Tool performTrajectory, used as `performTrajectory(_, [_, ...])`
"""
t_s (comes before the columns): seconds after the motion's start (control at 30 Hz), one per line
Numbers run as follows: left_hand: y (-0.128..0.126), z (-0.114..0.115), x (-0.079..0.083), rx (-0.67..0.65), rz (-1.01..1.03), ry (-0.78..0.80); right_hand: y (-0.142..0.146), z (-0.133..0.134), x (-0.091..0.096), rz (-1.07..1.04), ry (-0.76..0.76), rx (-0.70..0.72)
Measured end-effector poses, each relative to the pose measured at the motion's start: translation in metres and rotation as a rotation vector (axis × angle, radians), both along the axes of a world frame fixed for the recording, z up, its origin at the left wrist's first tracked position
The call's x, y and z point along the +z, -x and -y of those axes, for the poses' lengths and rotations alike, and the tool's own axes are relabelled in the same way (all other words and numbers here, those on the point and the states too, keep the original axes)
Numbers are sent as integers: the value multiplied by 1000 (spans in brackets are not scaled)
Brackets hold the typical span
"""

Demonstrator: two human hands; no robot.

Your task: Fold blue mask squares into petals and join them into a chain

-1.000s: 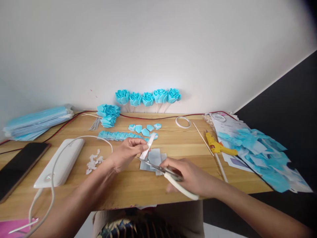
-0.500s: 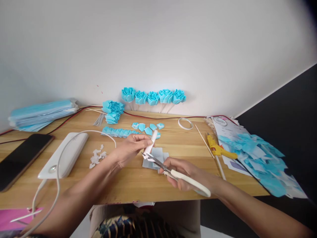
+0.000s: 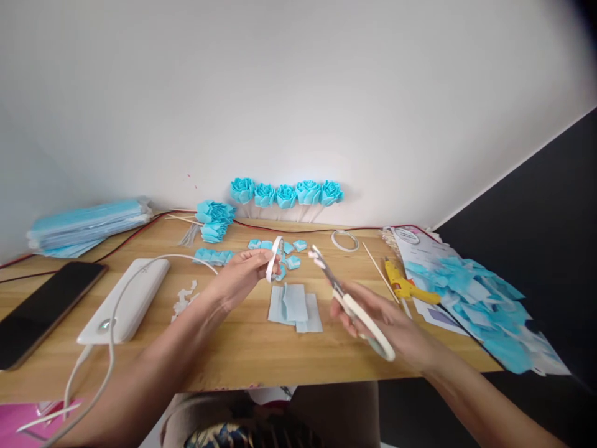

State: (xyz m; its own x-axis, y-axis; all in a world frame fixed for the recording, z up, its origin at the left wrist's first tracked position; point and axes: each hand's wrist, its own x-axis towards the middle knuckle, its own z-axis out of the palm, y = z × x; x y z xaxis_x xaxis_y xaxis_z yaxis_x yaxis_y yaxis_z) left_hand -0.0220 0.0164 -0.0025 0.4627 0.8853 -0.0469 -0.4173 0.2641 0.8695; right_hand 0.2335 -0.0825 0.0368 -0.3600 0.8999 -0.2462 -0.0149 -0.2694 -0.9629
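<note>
My left hand [image 3: 242, 274] is raised over the wooden table [image 3: 242, 348] and pinches a curved white strip of tape [image 3: 274, 257] between thumb and fingers. My right hand [image 3: 387, 323] grips a pair of white-handled scissors [image 3: 347, 298], its blades pointing up and to the left, with a small white piece stuck at the tip [image 3: 316, 255]. Below, between both hands, pale blue fabric rectangles [image 3: 295, 307] lie flat on the table.
Blue fabric roses [image 3: 286, 193] lean on the wall, with folded blue petals [image 3: 214, 255] in front. A power bank [image 3: 125, 298], phone [image 3: 41, 311] and mask stack [image 3: 88, 227] sit left. A tape roll [image 3: 345, 239], yellow glue gun [image 3: 408, 287] and blue scraps [image 3: 471, 292] lie right.
The scissors were cutting the strip low over the blue rectangles; now both hands are raised and apart, the scissors swung up and right with a small cut piece at the tip.
</note>
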Motion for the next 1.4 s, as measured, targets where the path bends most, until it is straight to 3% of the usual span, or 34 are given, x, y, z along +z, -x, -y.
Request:
performTrajectory(0.1, [-1,1,-1,-30,2,-5,-18,-4,-10,-77,89,-214])
performTrajectory(0.17, [-2,2,-1,-41,1,-22,-27,-7,-19,-142,142,-259])
performTrajectory(0.43, [-4,2,-6,-56,-88,-170,-48,-32,-54,-326,392,-353])
performTrajectory(0.57, [-6,3,-8,-44,-143,-176,-56,-34,-63,-411,388,-281])
performTrajectory(0.8, [-9,4,-11,-55,-269,-199,-60,-32,-52,-257,396,-142])
performTrajectory(0.93, [-9,3,-14,-21,-301,-197,-64,-43,-45,116,433,-68])
performTrajectory(1.1, [-10,4,-14,-39,-211,-142,-81,-56,-26,440,263,40])
performTrajectory(1.27, [-11,5,-10,-55,-168,-113,-83,-59,-9,527,209,70])
performTrajectory(1.4, [-9,6,-8,-107,-79,-114,-82,-55,-12,409,238,20])
